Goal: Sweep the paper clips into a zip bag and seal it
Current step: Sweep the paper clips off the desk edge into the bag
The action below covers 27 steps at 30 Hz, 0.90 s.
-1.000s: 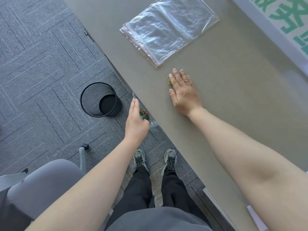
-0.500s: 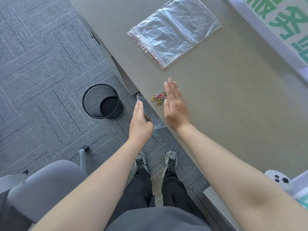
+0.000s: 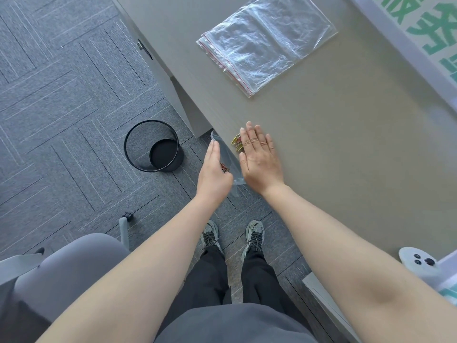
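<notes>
Fingers [image 3: 252, 138] of the right hand [image 3: 259, 159] lie straight and together, flat on the bench [image 3: 346, 144] at its near edge, gripping nothing. A small cluster of coloured paper clips [image 3: 236, 142] sits on the bench just beside those fingertips, on their left, close to the edge. The left hand [image 3: 214, 174] is held off the bench below that edge, fingers extended and palm turned toward the bench, with a clear zip bag [image 3: 226, 157] held against it; how the thumb grips the bag cannot be told, as it is hidden behind the palm. The bag's mouth stands open just under the bench edge, beside the loose clips, and a few more clips [image 3: 224, 167] show inside it against the left palm.

Farther up the bench, near its far left corner, a stack of spare clear zip bags [image 3: 267, 43] with red seal lines lies flat, well apart from both hands. A white controller [image 3: 420, 264] rests at the bench's near right edge.

On the grey carpet to the left of the bench stands a black mesh wastebasket [image 3: 154, 146], near the left hand. The person stands in black trousers and grey laced shoes [image 3: 254, 235], with a grey office chair [image 3: 64, 268] at the lower left.
</notes>
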Each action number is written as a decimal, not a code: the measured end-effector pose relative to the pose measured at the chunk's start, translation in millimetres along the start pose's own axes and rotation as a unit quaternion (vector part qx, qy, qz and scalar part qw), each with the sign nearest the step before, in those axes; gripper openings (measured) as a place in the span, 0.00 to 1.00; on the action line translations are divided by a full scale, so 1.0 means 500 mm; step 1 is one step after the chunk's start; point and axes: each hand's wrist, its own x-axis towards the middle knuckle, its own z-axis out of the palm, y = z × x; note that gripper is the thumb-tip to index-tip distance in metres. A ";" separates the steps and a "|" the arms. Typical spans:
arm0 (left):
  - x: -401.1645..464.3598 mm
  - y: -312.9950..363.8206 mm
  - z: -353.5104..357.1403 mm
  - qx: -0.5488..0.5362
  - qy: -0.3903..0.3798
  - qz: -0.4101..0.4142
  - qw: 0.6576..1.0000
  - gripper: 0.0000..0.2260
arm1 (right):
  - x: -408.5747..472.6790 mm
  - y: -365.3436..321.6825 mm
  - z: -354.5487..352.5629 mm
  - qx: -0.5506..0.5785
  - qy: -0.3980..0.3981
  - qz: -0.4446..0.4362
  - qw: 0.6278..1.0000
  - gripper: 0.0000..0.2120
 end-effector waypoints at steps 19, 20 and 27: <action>0.000 -0.018 -0.025 -0.032 0.000 -0.006 0.999 0.35 | -0.022 -0.057 0.005 0.260 0.000 -0.098 0.961 0.31; -0.002 -0.019 -0.027 -0.030 0.001 -0.008 1.000 0.35 | -0.025 -0.058 0.003 0.290 0.020 -0.068 0.955 0.32; -0.008 -0.028 -0.025 -0.041 0.003 -0.008 0.999 0.36 | -0.029 -0.070 0.004 0.400 0.057 0.057 0.913 0.34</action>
